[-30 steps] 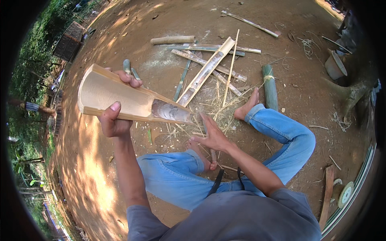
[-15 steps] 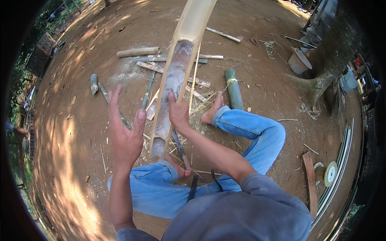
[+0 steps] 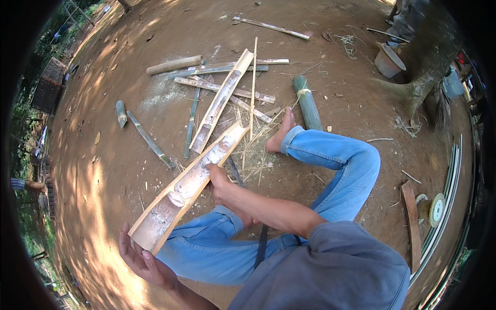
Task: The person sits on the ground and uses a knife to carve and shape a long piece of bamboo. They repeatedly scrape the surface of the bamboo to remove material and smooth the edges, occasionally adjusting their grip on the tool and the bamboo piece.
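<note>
My right hand grips the edge of a split bamboo half, its thumb on the pale, powdery hollow inside. The piece slants from the middle of the view down to the lower left. At its lower end my left hand is cupped with fingers and thumb apart; whether it touches the rim I cannot tell. Just beyond lies another bamboo half, hollow side up, across several strips. A dark blade shows partly beside my right hand, the rest of it hidden by my arm.
A green bamboo section lies beyond my right foot. Bamboo strips, a round length and shavings are scattered on the dirt. At the right are a pot by a tree, a plank and a disc-ended tool.
The held bamboo half has swung from pointing away from me to slanting down toward the lower left. My left hand has dropped to its near end. The half lying on the strips now shows.
</note>
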A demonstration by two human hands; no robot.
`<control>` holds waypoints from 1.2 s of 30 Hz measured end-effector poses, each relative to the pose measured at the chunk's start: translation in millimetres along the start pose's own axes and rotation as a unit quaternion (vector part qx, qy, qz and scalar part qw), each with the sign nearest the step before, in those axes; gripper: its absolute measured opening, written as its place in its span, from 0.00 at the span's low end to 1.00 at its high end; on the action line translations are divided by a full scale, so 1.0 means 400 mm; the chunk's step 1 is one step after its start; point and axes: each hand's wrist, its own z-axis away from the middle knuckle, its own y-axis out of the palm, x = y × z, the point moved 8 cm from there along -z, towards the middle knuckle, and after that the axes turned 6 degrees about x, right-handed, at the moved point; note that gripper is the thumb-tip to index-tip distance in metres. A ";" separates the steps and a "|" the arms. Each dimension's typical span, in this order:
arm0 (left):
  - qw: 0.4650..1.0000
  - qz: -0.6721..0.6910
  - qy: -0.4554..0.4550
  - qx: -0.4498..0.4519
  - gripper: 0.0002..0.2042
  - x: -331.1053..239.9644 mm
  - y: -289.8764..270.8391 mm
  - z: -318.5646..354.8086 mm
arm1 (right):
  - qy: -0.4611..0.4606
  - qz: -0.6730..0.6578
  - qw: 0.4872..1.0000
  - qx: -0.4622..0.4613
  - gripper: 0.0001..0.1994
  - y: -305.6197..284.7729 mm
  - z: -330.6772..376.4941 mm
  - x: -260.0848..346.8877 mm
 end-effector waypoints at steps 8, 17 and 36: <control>0.981 -0.043 0.078 -0.173 0.13 0.093 -0.020 -0.140 | 0.050 0.076 0.977 0.194 0.26 0.052 0.061 -0.021; 0.969 0.038 0.112 -0.215 0.14 0.023 -0.023 -0.307 | 0.071 0.740 0.669 -0.006 0.35 -0.544 -0.002 -0.141; 0.983 0.085 0.135 -0.086 0.13 0.037 0.005 -0.529 | 0.150 0.454 0.878 -0.013 0.24 -0.544 0.203 0.086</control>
